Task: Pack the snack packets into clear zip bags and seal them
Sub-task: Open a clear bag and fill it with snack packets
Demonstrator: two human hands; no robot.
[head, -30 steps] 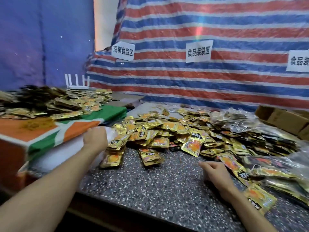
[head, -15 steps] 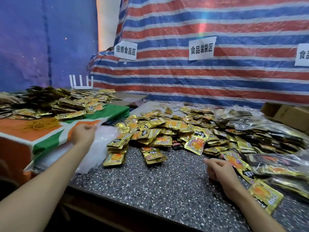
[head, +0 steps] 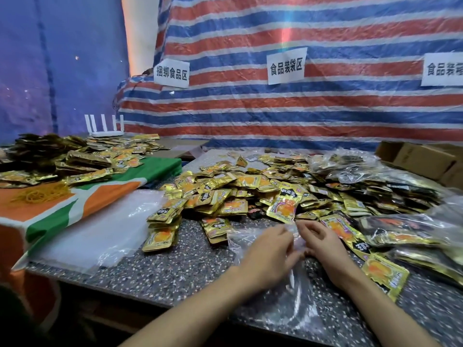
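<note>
Across the dark speckled stone counter (head: 175,271) a broad heap of gold foil snack packets (head: 250,189) is spread, just behind the hands. At the near edge a thin clear plastic zip bag (head: 297,281) is held up, empty as far as can be seen. Should the slippery film be pulled unevenly, the mouth could be left half shut and packets spilled beside it. The bag's top is pinched from either side by the left hand (head: 268,254) and the right hand (head: 323,244), fingers curled onto the film, wrists low over the counter.

Gold snack packets (head: 250,194) heaped; clear zip bag (head: 238,241) in front, seemingly empty.
</note>
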